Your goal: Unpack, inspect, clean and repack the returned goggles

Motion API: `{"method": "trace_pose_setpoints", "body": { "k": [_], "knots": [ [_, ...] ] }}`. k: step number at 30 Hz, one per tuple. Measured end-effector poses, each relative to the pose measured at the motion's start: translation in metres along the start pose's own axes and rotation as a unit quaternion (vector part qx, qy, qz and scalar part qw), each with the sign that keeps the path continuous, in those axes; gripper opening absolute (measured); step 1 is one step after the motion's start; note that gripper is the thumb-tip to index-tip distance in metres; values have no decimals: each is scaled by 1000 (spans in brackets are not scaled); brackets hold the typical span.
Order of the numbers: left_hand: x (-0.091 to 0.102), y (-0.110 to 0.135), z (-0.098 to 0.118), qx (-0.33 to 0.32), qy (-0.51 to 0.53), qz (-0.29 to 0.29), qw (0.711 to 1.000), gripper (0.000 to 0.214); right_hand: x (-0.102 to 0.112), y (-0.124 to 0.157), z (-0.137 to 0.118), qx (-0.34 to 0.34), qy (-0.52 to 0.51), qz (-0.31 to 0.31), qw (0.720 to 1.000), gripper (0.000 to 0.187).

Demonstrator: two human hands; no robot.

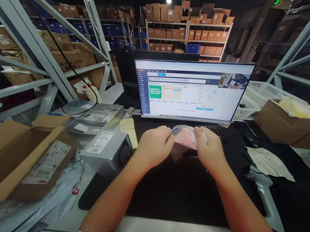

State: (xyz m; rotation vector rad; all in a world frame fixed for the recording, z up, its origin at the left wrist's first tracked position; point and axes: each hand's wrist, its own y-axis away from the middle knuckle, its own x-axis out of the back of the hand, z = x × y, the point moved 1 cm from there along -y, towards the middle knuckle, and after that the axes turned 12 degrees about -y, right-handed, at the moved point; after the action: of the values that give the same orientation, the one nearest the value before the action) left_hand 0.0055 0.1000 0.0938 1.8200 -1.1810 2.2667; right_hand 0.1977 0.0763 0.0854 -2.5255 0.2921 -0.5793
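Between my two hands, above the black desk mat, is a small plastic packet with something pinkish showing through it. My left hand pinches its left end, near a grey and blue part. The right end is gripped by my right hand, thumb on top, with a whitish bit poking out beside the thumb. What lies inside the packet I cannot make out. Just behind it stands a lit computer monitor, with a keyboard partly hidden below. A grey product box sits left of my left hand.
At left are an open cardboard box and grey plastic mailers. A yellow notepad lies behind the grey box. On the right are a barcode scanner, a whitish cloth-like piece, a carton and white baskets.
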Motion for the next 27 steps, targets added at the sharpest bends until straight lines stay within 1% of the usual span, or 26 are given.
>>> {"method": "trace_pose_setpoints", "body": {
  "k": [4,8,9,11,13,16,18,19,21,23,24,26,27],
  "knots": [
    [7,7,7,-52,31,41,997,31,0,-1,3,-40,3,-45,998,47],
    [11,11,13,-98,36,80,991,30,3,-1,5,-47,13,-72,996,45],
    [12,12,15,-114,37,79,990,30,4,-2,6,-52,11,-85,995,45],
    [12,14,20,-142,42,57,987,28,7,-4,8,-68,-7,-117,991,45],
    [13,17,26,-143,58,19,988,26,8,-6,9,-81,-24,-138,987,46],
    [13,19,36,-83,136,-44,986,27,-2,-1,6,-70,3,-122,990,45],
    [10,18,38,-32,218,-67,973,29,-15,5,2,-45,38,-107,992,41],
    [8,16,37,-6,256,-68,964,30,-21,8,-1,-36,43,-108,993,38],
    [3,12,31,49,316,-43,947,33,-31,11,-4,-33,3,-119,992,32],
    [-1,8,21,104,346,9,932,33,-32,10,-5,-53,-105,-136,984,25],
    [-3,6,16,124,354,36,926,33,-30,9,-6,-64,-168,-146,973,23],
    [-7,4,10,138,372,66,915,32,-23,7,-7,-67,-254,-164,951,21],
    [-9,4,10,135,386,65,911,31,-19,6,-8,-63,-265,-175,946,19]
  ]
}}
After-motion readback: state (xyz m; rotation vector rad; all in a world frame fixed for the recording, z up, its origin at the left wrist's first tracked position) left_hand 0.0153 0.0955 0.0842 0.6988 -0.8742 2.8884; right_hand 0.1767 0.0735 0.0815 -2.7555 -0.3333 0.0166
